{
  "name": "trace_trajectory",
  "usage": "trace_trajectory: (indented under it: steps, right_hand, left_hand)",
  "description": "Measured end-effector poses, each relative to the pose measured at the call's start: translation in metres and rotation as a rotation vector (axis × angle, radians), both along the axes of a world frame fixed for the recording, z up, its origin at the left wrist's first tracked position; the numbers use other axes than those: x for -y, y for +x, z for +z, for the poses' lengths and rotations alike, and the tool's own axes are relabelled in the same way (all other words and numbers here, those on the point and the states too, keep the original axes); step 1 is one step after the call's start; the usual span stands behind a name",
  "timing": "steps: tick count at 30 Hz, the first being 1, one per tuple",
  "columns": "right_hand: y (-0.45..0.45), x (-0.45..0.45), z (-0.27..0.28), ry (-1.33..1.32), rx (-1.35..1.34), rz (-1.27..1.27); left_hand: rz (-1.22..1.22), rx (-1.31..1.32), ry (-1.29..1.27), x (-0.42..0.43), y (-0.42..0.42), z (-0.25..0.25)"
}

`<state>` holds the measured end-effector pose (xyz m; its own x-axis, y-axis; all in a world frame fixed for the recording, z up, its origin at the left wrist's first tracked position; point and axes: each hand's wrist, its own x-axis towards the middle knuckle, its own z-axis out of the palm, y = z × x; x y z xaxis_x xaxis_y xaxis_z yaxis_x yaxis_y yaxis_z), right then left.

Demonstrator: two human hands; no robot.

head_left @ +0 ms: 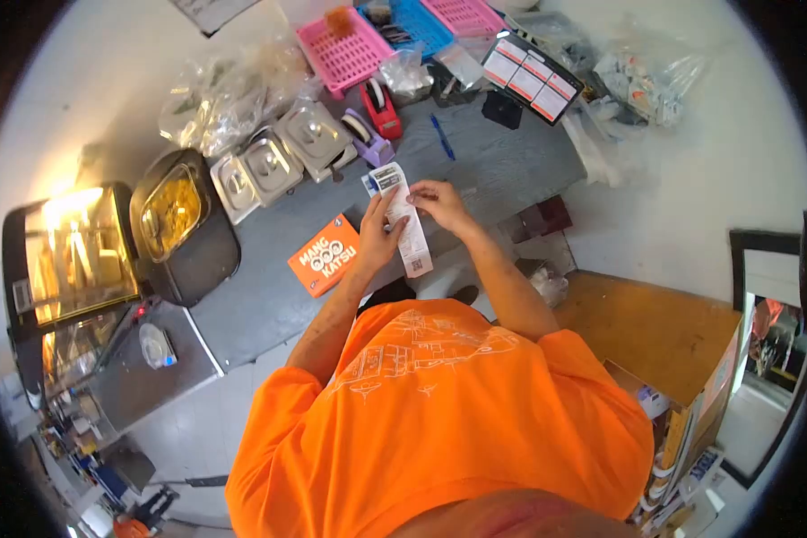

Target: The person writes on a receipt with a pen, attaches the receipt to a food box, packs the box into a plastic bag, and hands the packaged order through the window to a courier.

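A long printed paper receipt (412,244) hangs over the front edge of the counter, with its upper end curling on the counter top. My left hand (381,231) holds the receipt from its left side, fingers and thumb against the paper. At the receipt's right edge, my right hand (443,206) pinches the paper between thumb and fingers. An orange box (325,255) printed "MANG KATSU" lies just left of my left hand. Beyond the receipt stand a purple tape dispenser (368,142) and a red tape dispenser (382,109).
Lidded steel containers (271,165) and a food tray (172,213) line the counter's left, near a lit display case (79,255). A blue pen (442,137), a tablet (531,77) and a pink basket (350,49) are at the back. A wooden cabinet (641,327) stands right.
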<state>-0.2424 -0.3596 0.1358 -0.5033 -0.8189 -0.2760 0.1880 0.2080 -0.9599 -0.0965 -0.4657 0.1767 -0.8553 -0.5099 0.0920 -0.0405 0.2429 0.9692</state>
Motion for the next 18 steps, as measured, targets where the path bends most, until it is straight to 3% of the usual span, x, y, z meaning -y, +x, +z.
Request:
trace_trajectory:
  steps: [3, 5, 7, 9, 11, 13, 16, 17, 18]
  right_hand:
    - [-0.007, -0.015, 0.01, -0.043, -0.067, -0.174]
    - [-0.013, -0.045, 0.045, -0.04, -0.068, -0.505]
    - [-0.017, -0.094, 0.095, -0.103, -0.252, -0.759]
    - [-0.013, -0.156, 0.161, -0.269, -0.575, -1.083]
    - [-0.001, -0.242, 0.235, -0.072, -1.154, -1.519]
    - [0.026, -0.306, 0.317, -0.179, -1.267, -1.97]
    - [0.065, -0.391, 0.383, -0.023, -1.23, -2.107]
    - [0.074, -0.407, 0.401, 0.633, -1.541, -1.628]
    - [0.085, -0.421, 0.417, 1.22, -1.681, -1.011]
  left_hand:
    - [-0.067, -0.006, -0.083, 0.01, -0.021, 0.007]
    - [-0.112, -0.027, -0.205, 0.008, -0.045, 0.005]
    - [-0.189, -0.132, -0.251, -0.003, -0.063, 0.021]
    - [-0.313, -0.218, -0.184, -0.023, -0.089, 0.029]
    - [-0.477, -0.269, -0.139, -0.053, -0.112, 0.038]
    - [-0.587, -0.142, -0.08, -0.073, -0.121, 0.047]
    - [-0.756, -0.266, -0.066, -0.115, -0.137, 0.04]
    - [-0.776, -0.286, -0.077, -0.131, -0.14, 0.044]
    - [-0.8, -0.262, -0.088, -0.149, -0.138, 0.052]
